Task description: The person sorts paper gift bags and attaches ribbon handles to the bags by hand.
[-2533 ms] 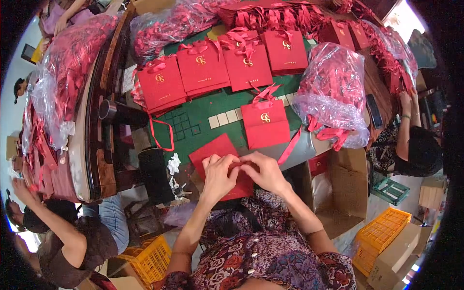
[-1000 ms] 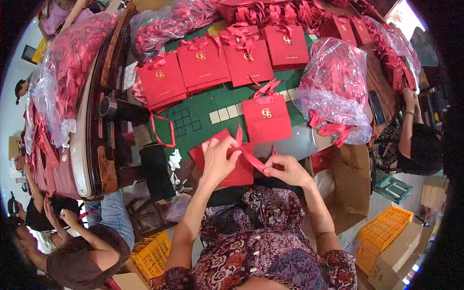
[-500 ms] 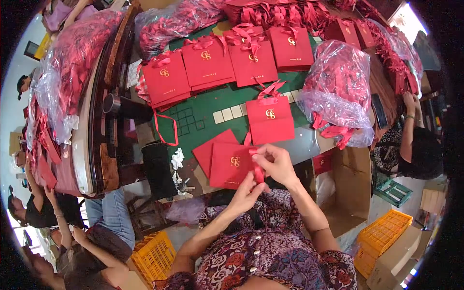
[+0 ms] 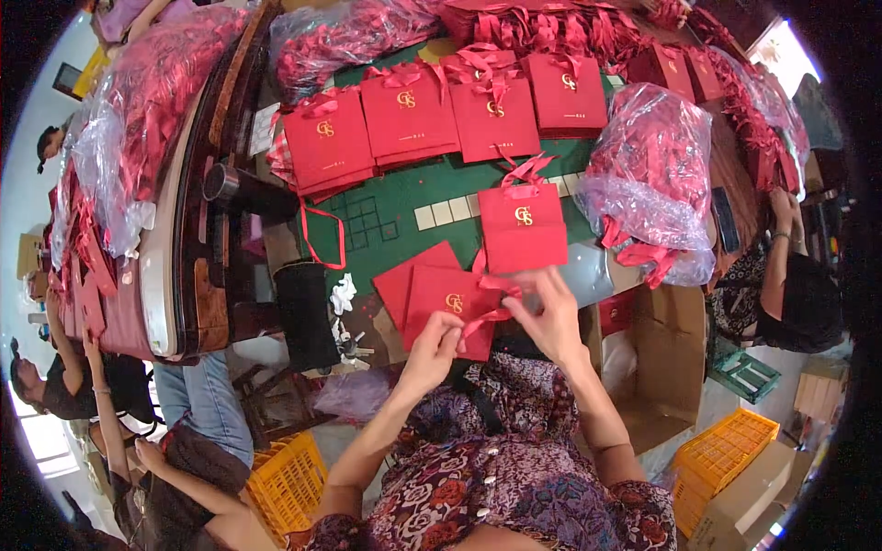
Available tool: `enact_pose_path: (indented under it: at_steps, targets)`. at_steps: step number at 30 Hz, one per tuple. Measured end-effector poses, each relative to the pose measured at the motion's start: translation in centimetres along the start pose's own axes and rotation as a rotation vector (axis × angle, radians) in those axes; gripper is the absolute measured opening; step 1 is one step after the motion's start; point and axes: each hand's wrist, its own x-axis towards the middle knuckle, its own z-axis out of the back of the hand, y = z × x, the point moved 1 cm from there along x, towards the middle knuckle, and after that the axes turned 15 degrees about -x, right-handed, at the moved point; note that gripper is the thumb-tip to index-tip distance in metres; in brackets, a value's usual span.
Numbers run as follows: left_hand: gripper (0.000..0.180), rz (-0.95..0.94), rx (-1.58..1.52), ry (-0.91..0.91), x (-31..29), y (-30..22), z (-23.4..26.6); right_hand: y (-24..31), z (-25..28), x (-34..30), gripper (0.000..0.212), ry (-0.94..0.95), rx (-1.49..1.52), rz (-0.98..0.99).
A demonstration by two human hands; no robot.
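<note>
A red paper gift bag [image 4: 430,292] with a gold emblem lies flat and slanted before me, partly over another red bag [image 4: 390,282]. Its red ribbon [image 4: 487,319] stretches between my hands at the bag's right side. My left hand [image 4: 430,356] is closed, pinching one end of the ribbon by the bag's lower edge. Fingers bent and a little blurred, my right hand [image 4: 555,320] grips the ribbon near the bag's right edge. Just beyond stands one more red bag [image 4: 524,241] with a ribbon bow on top.
Several stacks of red bags [image 4: 409,119] line the far side of the green table mat [image 4: 386,197]. A plastic sack of red ribboned bags [image 4: 648,165] sits right. Left are a dark cup [image 4: 243,191] and black pouch [image 4: 306,314]. A cardboard box [image 4: 657,367] stands below; co-workers sit both sides.
My hands have drawn apart, the left one moving left and the right one slightly right, pulling the ribbon out between them. The view has shifted slightly.
</note>
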Motion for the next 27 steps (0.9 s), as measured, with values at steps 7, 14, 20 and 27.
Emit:
enact_pose_path:
  at_steps: [7,14,20,27]
  targets:
    - [0.018,-0.051,0.205,-0.031,0.4,-1.9,-0.8,2.6,-1.8,-1.0,0.023,0.265,0.213,0.329]
    - [0.018,-0.184,0.556,-0.052,2.2,-4.3,0.7,1.8,-3.1,-0.9,0.013,0.278,0.215,0.217]
    - [0.045,-0.437,0.955,-0.123,6.0,-4.6,3.5,2.7,-4.0,0.3,0.012,0.208,0.200,0.053]
    - [0.036,-0.422,0.938,-0.026,6.2,-3.9,4.0,3.3,-7.5,1.0,0.012,0.052,0.101,0.043]
